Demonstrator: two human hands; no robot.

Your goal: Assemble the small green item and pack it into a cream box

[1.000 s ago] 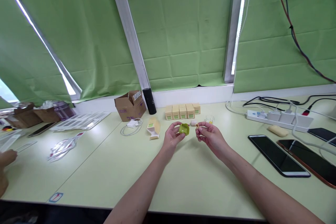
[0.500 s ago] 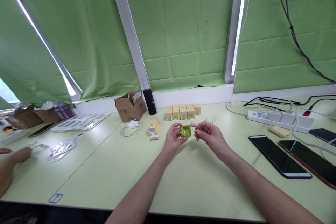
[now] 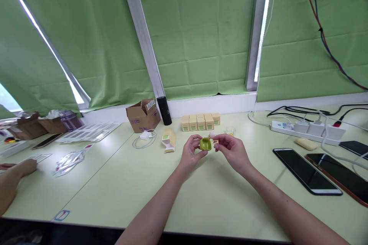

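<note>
Olive-green square plastic-looking cup [image 3: 205, 144] gripped between left hand [image 3: 190, 152] thumb and fingers, probably light, stiff, best held by outer walls; right hand [image 3: 233, 151] fingertips pinch small pale-yellow looped piece [image 3: 215, 142] beside it.

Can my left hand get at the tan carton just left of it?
Probably yes: the tan carton lies close by, and nothing visible stands between it and the left hand. That hand holds a green container, though, so its grip isn't free.
</note>
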